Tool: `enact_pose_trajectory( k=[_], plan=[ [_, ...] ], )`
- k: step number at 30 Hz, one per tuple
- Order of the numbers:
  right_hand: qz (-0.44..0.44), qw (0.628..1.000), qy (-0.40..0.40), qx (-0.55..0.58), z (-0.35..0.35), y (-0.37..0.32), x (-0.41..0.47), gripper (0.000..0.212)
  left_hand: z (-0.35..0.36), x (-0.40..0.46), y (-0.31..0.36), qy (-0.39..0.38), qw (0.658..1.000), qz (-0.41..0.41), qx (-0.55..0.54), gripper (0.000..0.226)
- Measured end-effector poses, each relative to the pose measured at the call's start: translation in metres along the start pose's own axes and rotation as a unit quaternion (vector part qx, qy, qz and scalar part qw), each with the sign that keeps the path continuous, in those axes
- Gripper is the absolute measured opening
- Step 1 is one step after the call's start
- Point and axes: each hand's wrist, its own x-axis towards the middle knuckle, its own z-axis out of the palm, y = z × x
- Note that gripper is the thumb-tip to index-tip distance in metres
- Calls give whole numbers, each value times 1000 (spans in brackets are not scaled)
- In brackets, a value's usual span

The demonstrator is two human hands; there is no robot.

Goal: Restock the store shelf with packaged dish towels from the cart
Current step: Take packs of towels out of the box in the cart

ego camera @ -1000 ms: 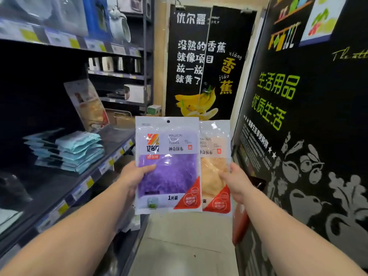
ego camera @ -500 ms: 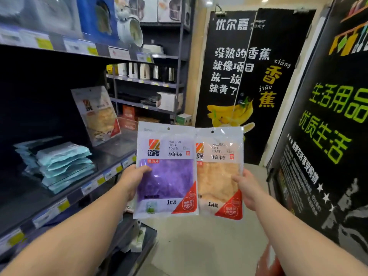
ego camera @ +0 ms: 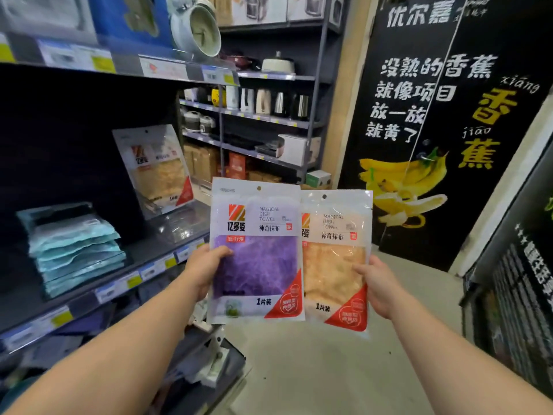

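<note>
My left hand (ego camera: 203, 271) grips the left edge of a purple dish towel pack (ego camera: 257, 253), thumb on its front. My right hand (ego camera: 378, 284) holds an orange dish towel pack (ego camera: 335, 265) by its right edge. Both packs stand upright side by side in front of me, the purple one overlapping the orange one slightly. On the dark shelf (ego camera: 119, 283) to the left, one orange towel pack (ego camera: 157, 170) leans upright against the back, and a stack of teal packs (ego camera: 74, 247) lies flat.
Price tags line the shelf edge (ego camera: 155, 266). Kettles and cookers fill far shelves (ego camera: 269, 115). A black banana poster wall (ego camera: 434, 130) stands ahead, and a dark printed panel (ego camera: 520, 295) closes the right side. A lower shelf (ego camera: 209, 363) juts out below my left arm.
My view has swung left toward the shelf. Both hands keep holding the two packs, now spread slightly further apart side by side and nearer the shelf.
</note>
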Motion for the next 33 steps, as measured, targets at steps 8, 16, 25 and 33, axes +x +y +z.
enact_pose_trajectory(
  k=[8, 16, 25, 33],
  plan=[
    [6, 998, -68, -1, 70, -29, 89, 25, -27, 71, 33, 39, 996, 30, -71, 19],
    [-16, 993, -117, -6, 144, -55, 184, 27, -64, 132, 68, 78, 989, 72, -105, 24],
    [-21, 976, -215, -25, 237, -64, 255, 23, -111, 147, 78, 163, 975, 106, -111, 14],
    [-4, 943, -327, -53, 323, -76, 335, 27, -128, 169, 74, 264, 945, 116, -155, 16]
  ],
)
